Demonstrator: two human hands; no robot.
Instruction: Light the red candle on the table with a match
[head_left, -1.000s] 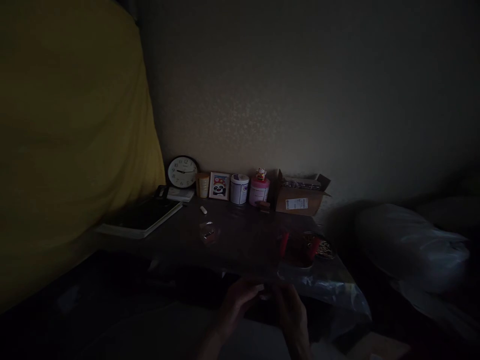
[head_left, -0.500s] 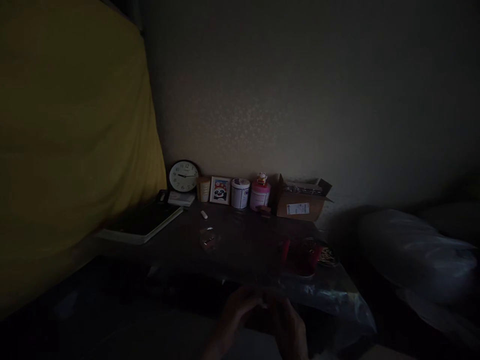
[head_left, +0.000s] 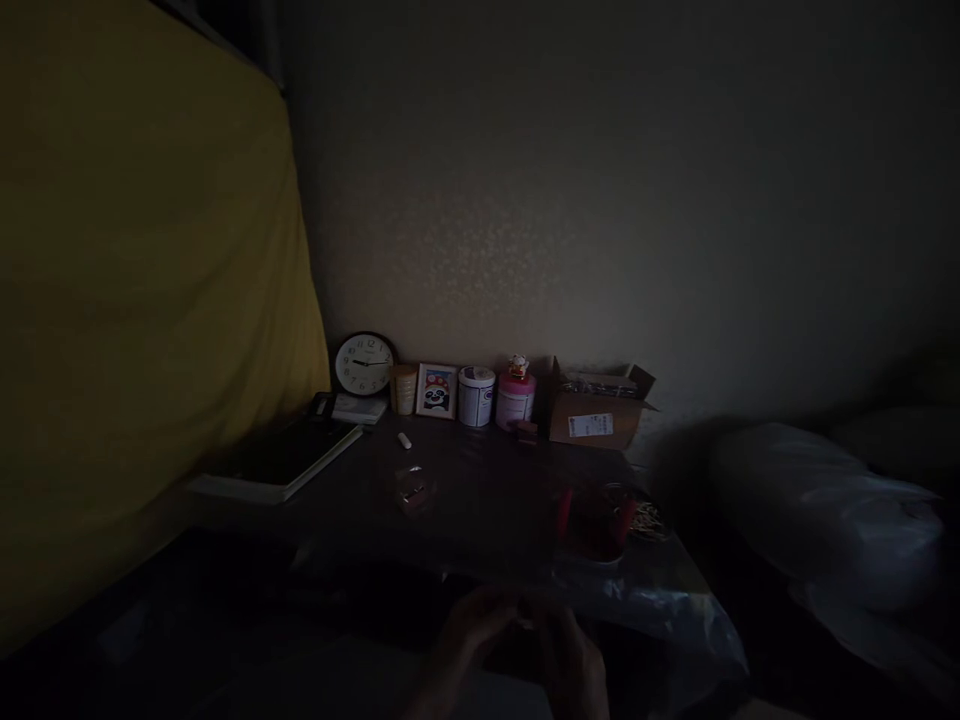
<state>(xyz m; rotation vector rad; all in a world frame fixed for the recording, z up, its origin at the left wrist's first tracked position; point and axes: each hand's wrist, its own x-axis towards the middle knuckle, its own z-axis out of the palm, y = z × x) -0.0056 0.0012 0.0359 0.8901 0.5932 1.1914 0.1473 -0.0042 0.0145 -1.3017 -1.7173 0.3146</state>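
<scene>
In the dim head view, my left hand and my right hand meet in front of the table's near edge. Their fingers are bent inward and close together. A tiny pale spot shows between the fingertips, too dark and small to name. Beyond them on the dark table lies a small clear packet with something inside. A small white stick-like piece rests farther back. To the right stands a dark red holder, beside a round dish of thin pale sticks.
Along the wall stand a clock, a tan cup, a panda picture, a white tin, a pink tin and an open cardboard box. A thick book lies left; a plastic bag bulges right.
The view has shifted a little, so the table things sit slightly lower and to the left. My hands stay together, with only a slight shift of the fingers.
</scene>
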